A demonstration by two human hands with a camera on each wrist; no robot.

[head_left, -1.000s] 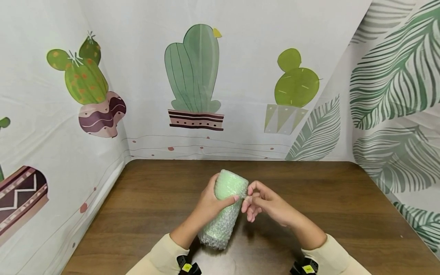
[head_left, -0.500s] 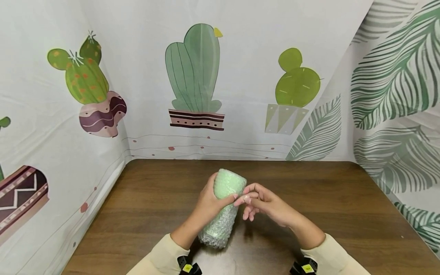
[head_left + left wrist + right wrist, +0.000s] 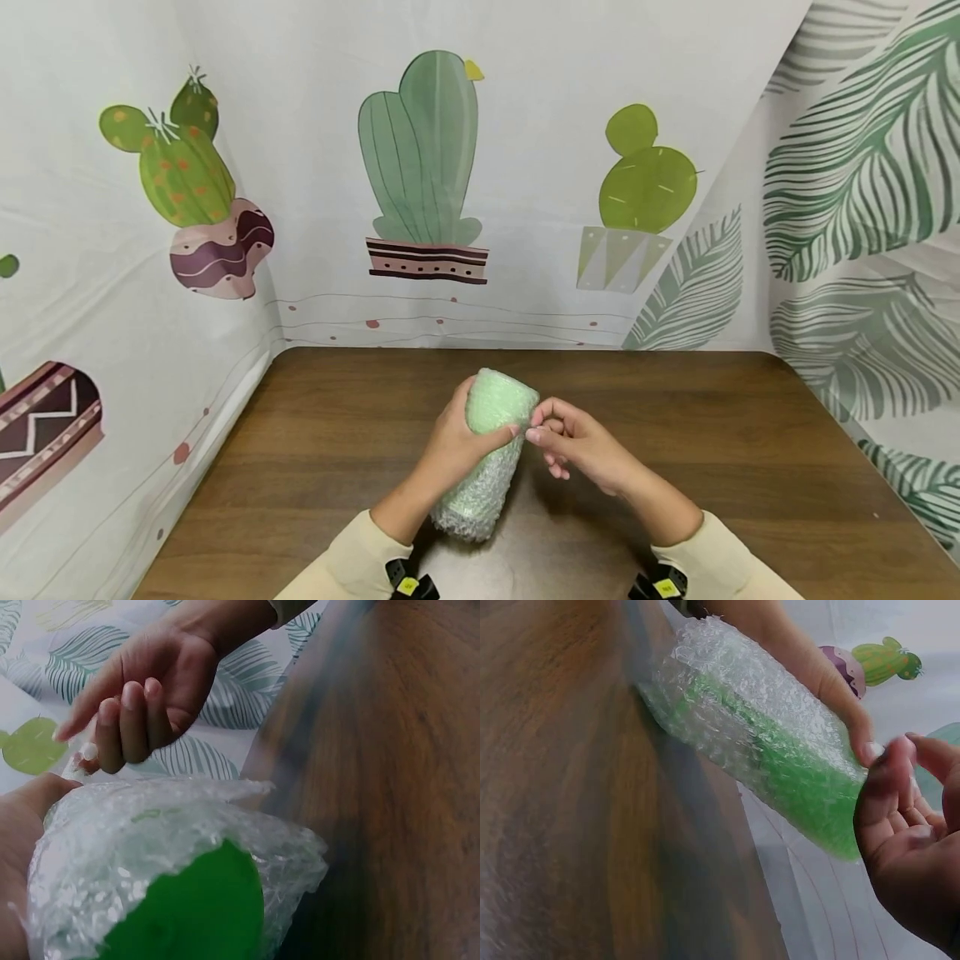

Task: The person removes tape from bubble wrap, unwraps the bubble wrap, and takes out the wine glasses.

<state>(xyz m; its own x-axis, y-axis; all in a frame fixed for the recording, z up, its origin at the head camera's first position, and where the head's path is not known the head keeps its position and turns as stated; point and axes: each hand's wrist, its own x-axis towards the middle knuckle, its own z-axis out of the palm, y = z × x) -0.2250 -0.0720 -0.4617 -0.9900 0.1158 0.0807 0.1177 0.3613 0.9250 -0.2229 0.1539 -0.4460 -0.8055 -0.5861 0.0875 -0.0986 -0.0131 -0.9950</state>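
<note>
Grip: left hand (image 3: 459,437) curled round the green cylinder (image 3: 480,492), thumb laid across its near side, the other fingers mostly hidden behind it; right hand (image 3: 581,442) with thumb and forefinger brought close to each other at the wrapping's edge, though I cannot tell whether they pinch anything.
Far left backdrop: pale cloth (image 3: 142,350) printed with a spotted cactus (image 3: 183,179) in a pink and purple pot.
Left sleeve: cream cuff (image 3: 360,546), with a black wrist device (image 3: 412,583) bearing a yellow patch.
Back wall: tall blue-green cactus print (image 3: 442,150) above the far edge of the table (image 3: 315,433), which is dark brown with wood grain.
Cylinder: between the two hands, over the near half of the table, tilted, upper end leaning right; whether its lower end touches the wood is unclear.
Wrapping: clear bubble wrap (image 3: 735,682) around the cylinder, crumpled and loose at the lower end, where bright green shows through an opening.
Right hand's place: just beside the left thumb, its remaining fingers bent.
Right sleeve: matching cuff (image 3: 723,554), second wrist device (image 3: 663,583).
Far right backdrop: large green leaf prints (image 3: 862,158).
</note>
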